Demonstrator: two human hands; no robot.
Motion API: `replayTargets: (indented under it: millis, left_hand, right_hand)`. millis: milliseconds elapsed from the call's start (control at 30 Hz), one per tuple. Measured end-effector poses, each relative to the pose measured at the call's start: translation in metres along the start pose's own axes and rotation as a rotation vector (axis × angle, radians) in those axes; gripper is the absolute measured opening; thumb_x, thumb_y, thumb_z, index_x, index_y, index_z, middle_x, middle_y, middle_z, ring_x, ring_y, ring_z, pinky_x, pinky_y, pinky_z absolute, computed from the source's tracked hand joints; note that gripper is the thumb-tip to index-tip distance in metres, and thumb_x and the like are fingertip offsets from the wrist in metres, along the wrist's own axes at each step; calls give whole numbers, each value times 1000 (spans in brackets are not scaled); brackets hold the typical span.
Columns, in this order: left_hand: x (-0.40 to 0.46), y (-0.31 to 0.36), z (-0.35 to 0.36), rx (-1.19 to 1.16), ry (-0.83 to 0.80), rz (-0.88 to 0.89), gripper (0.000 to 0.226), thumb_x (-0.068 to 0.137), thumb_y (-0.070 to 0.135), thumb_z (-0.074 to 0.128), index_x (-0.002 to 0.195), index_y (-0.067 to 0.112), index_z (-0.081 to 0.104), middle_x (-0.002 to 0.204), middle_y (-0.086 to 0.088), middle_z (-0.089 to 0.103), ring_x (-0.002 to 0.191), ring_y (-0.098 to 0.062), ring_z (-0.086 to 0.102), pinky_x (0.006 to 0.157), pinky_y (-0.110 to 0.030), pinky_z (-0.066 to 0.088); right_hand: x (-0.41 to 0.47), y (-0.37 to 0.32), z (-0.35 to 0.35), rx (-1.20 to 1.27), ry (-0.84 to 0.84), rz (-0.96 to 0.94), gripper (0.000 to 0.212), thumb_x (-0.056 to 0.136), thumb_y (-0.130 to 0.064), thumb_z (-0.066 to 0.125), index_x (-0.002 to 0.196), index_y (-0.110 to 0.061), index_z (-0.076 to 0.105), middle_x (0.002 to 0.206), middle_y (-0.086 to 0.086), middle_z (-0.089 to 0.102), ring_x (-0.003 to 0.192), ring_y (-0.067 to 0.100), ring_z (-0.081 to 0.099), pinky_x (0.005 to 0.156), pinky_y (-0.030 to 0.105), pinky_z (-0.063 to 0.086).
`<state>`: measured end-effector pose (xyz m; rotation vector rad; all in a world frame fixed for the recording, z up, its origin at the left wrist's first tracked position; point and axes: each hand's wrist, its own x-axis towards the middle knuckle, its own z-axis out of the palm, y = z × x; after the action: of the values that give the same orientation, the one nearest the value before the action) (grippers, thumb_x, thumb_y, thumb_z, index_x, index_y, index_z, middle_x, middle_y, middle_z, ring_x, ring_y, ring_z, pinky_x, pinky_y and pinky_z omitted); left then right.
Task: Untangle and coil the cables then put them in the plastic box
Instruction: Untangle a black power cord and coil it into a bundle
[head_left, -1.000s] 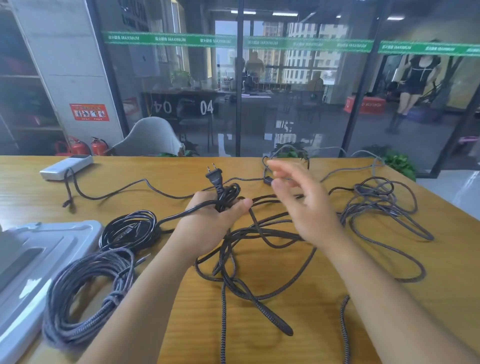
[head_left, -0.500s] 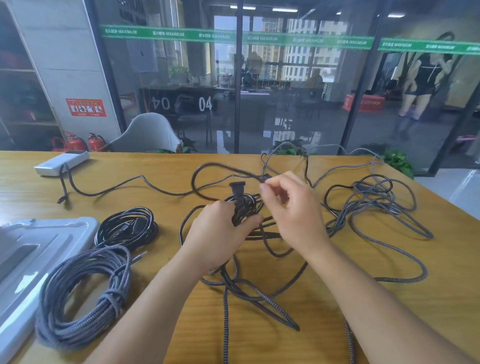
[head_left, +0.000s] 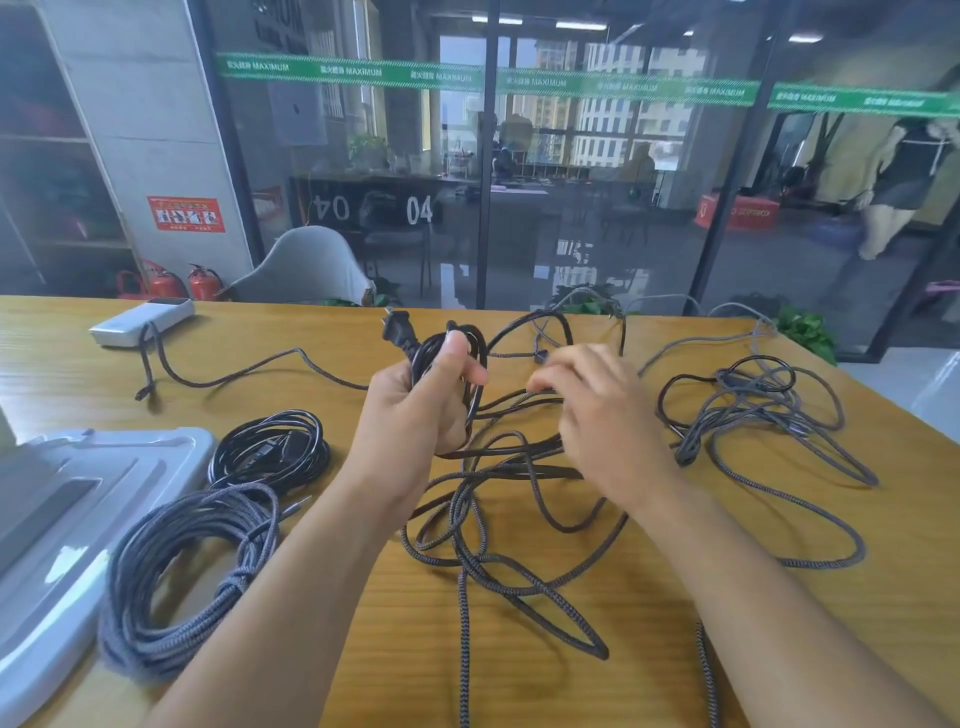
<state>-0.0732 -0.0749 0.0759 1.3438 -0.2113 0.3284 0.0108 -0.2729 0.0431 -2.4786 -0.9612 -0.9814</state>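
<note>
**Next loop waits to the right of the coil**

The left hand (head_left: 421, 400) grips a small coil of thin black power cable (head_left: 470, 358), two-pin plug (head_left: 396, 328) pointing up-left. The cable's slack runs rightward under the right hand (head_left: 597, 415), the nearer one, whose fingers look loosely curled; whether they pinch the cable I cannot tell. The grey plastic box (head_left: 67, 499) sits far left on the wooden surface (head_left: 519, 649).

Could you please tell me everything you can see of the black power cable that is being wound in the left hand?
The black power cable is smooth and glossy, unlike the braided grey ones. Its two-prong plug sticks up and to the left above the left hand, which grips several small loops of it, thumb pressed on top. The rest trails down to the right, toward the right hand, into the loose tangle on the wooden table.
</note>
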Motion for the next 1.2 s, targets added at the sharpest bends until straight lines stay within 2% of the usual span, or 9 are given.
replayTargets:
  millis: [133, 400, 500, 600, 667, 767, 900, 1000, 1200]
  left_hand:
    - [1, 8, -6, -81, 28, -23, 39, 108, 35, 47, 83, 9, 61, 50, 5, 21, 51, -17, 9, 47, -26, 15]
    - [3, 20, -26, -138, -8, -65, 35, 93, 46, 56, 74, 16, 56, 51, 3, 16, 45, -12, 11, 52, -34, 8]
    - [3, 23, -28, -132, -52, -90, 35, 93, 45, 55, 71, 18, 57, 54, 2, 12, 45, -13, 9, 52, -33, 8]
    - [1, 21, -24, -73, -172, -135, 37, 95, 45, 56, 71, 18, 56, 50, 5, 18, 44, -12, 12, 48, -31, 11]
    - [-1, 19, -18, -34, -271, -163, 37, 95, 47, 59, 72, 17, 56, 50, 6, 21, 43, -12, 14, 47, -30, 12]
    - [-3, 16, -8, 41, -343, -192, 36, 96, 43, 58, 75, 14, 56, 50, 5, 23, 43, -12, 14, 46, -29, 13]
    - [-8, 10, 5, 153, -352, -192, 37, 100, 39, 55, 80, 9, 59, 53, 2, 23, 47, -15, 14, 46, -27, 14]
    - [-8, 1, 12, 223, -287, -149, 38, 105, 37, 55, 84, 6, 63, 54, 1, 27, 48, -16, 17, 47, -28, 17]
    - [-11, -2, 24, 259, -157, -25, 51, 108, 39, 49, 60, 27, 61, 49, 6, 36, 50, -20, 19, 48, -28, 21]
  right_hand:
    - [3, -7, -1, 65, -108, -240, 28, 92, -1, 59, 97, -22, 77, 102, -10, 72, 108, 11, 61, 122, 35, 32]
    - [1, 24, -12, 104, -269, -30, 43, 104, -61, 42, 88, -33, 70, 83, -21, 64, 94, 0, 58, 125, 20, 5]
    - [-1, 45, -19, 133, -208, 68, 45, 95, -67, 49, 80, -31, 70, 71, -20, 59, 84, 2, 58, 122, 32, 23]
    - [0, 43, -22, 93, -106, 102, 48, 88, -70, 54, 68, -28, 66, 54, -19, 45, 65, 0, 50, 87, 30, 44]
    - [6, 30, -24, 14, 9, 172, 50, 88, -71, 55, 66, -27, 66, 48, -17, 45, 54, 3, 49, 60, 21, 34]
    - [11, 14, -27, 63, 144, 291, 47, 91, -62, 66, 64, -23, 63, 46, -12, 50, 45, 7, 49, 47, 22, 28]
    - [13, -5, -33, 533, 123, 544, 50, 101, -46, 64, 60, -18, 54, 47, -11, 38, 47, 8, 35, 49, 20, 28]
    - [12, -18, -42, 1092, -5, 716, 40, 110, -33, 48, 81, -13, 66, 61, -7, 39, 53, 11, 30, 47, 22, 27]
    - [7, -50, -45, 979, -140, 343, 33, 113, -24, 41, 91, -8, 58, 64, 3, 49, 49, 20, 46, 46, 32, 38]
